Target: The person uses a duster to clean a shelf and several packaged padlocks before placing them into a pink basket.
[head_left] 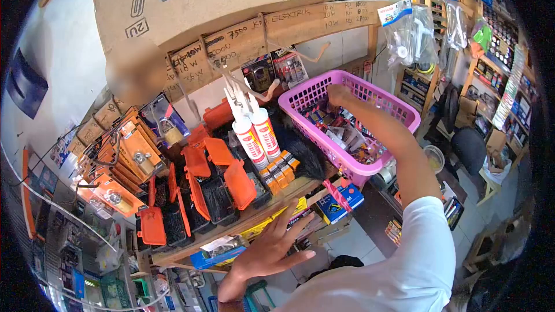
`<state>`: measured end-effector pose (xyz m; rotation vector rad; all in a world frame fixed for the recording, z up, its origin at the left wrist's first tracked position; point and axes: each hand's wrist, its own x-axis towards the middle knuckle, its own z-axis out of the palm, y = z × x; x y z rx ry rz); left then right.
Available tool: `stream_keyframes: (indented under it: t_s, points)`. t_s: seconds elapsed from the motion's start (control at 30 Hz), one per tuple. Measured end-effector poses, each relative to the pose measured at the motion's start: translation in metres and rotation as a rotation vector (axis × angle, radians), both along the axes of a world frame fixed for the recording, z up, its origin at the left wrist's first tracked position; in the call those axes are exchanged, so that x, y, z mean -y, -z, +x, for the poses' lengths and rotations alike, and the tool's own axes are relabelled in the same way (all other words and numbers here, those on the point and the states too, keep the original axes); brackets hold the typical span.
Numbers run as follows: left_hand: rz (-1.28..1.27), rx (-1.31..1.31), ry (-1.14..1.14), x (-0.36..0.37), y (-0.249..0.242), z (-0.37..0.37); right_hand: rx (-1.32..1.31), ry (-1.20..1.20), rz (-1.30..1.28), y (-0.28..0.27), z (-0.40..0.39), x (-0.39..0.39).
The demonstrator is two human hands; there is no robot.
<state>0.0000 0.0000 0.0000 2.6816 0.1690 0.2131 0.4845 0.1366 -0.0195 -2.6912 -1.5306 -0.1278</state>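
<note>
My right hand (338,96) reaches into a pink plastic basket (376,169), at its far left part. Small packets (341,134) in mixed colours fill the basket. The fingers point down among them and are too hidden to show a grip. My left hand (276,248) hovers in front of the wooden shelf edge with fingers spread and nothing in it. Just beyond it are small orange-and-white boxes (280,173) in a row. Behind those stand white sealant tubes (250,141) with nozzles up.
Black bins with raised orange lids (239,184) line the shelf at left, beside padlocks on orange cards (139,150). A cardboard sheet (214,17) leans behind. A blue box (341,203) sits below the basket. Bagged fittings (407,34) hang at upper right.
</note>
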Motion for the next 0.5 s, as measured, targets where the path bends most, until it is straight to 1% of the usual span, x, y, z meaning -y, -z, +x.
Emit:
stream_keyframes:
  t_s: [0.07,0.1,0.2,0.27,0.3,0.37,0.4,0.43,0.5]
  points:
    - [-0.03,0.022,0.031,0.0,0.0,-0.002,-0.048,0.081,0.033,-0.002,-0.007,0.01]
    - [-0.024,0.066,0.038,0.0,0.005,-0.007,-0.004,0.086,0.041,-0.025,-0.013,0.016]
    - [-0.062,0.069,0.077,0.0,0.005,-0.03,0.002,0.145,-0.01,-0.041,-0.037,0.037]
    - [-0.199,0.063,0.127,-0.005,0.016,-0.041,0.059,0.002,0.237,-0.06,-0.045,0.064]
    - [-0.196,0.068,0.139,-0.01,0.021,-0.046,0.067,0.012,0.239,-0.071,-0.053,0.076]
    - [-0.363,0.038,0.213,-0.021,0.034,-0.055,-0.232,-0.223,0.565,-0.088,-0.076,0.111]
    - [-0.561,0.091,0.205,-0.022,0.043,-0.056,-0.385,-0.34,0.644,-0.099,-0.107,0.134]
    - [-0.58,0.089,0.222,-0.025,0.052,-0.056,-0.541,-0.454,0.712,-0.106,-0.144,0.153]
    - [-1.102,0.114,0.124,-0.025,0.073,-0.051,-0.641,-0.407,0.526,-0.099,-0.192,0.184]
